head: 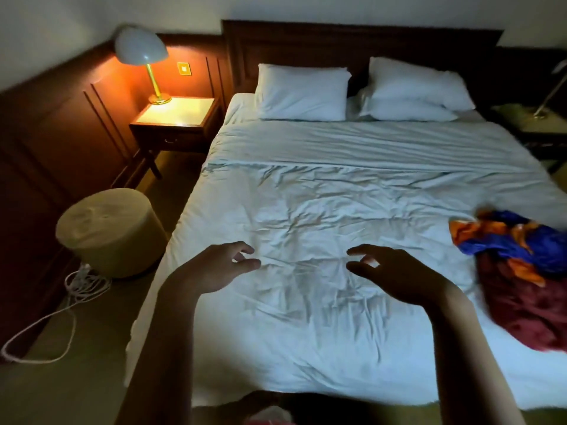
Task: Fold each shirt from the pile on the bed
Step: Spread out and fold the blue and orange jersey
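Observation:
A crumpled pile of shirts lies at the right side of the bed (pixel 306 194): a blue and orange shirt (pixel 515 240) on top of a dark red one (pixel 527 308). The pile runs past the right edge of the view. My left hand (pixel 221 265) and my right hand (pixel 389 271) hover over the wrinkled white sheet near the foot of the bed, fingers loosely curled, holding nothing. Both hands are well left of the pile.
Two white pillows (pixel 303 93) lean at the dark headboard. A nightstand (pixel 175 124) with a lit lamp (pixel 144 56) stands left of the bed. On the floor at the left are a round beige pouf (pixel 110 231) and a white cord (pixel 70 305).

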